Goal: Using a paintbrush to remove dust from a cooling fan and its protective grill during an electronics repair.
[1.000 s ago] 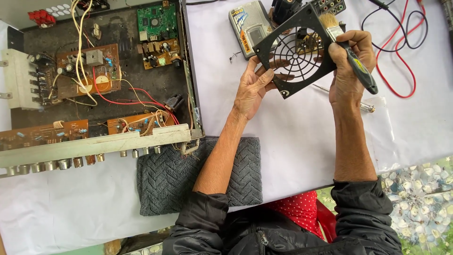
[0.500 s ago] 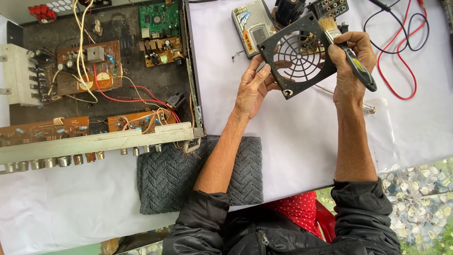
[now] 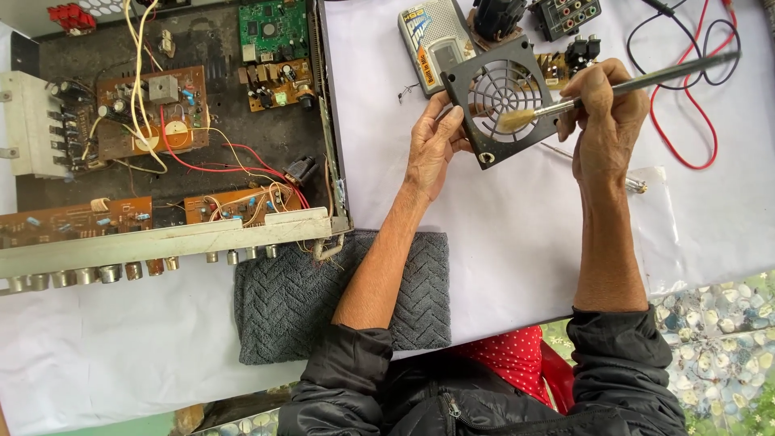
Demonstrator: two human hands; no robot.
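My left hand (image 3: 432,149) grips the black square fan frame (image 3: 500,101) by its lower-left edge, fingers curled and clamped on the rim, thumb pressed against the side. I hold the frame tilted above the white sheet (image 3: 500,242), in the upper middle of the head view, its round grille of concentric rings facing me.

My right hand (image 3: 601,121) is closed around the dark handle of a small brush (image 3: 565,103); the fingers are wrapped tight on the handle, which runs up and to the right past the knuckles. The pale bristle tip rests on the grille, right of its centre.

Just behind the frame lie a grey handheld meter (image 3: 432,40), a small circuit board with sockets (image 3: 565,60) and a black connector block (image 3: 565,14). Red and black leads (image 3: 694,81) loop on the sheet to the right of my right hand.

At the left stands an opened amplifier chassis (image 3: 161,137), with brown boards, a green board (image 3: 274,28) and red and yellow wiring exposed. Below its front panel a grey knitted cloth (image 3: 339,299) lies under my left forearm. Both of my sleeves are black.
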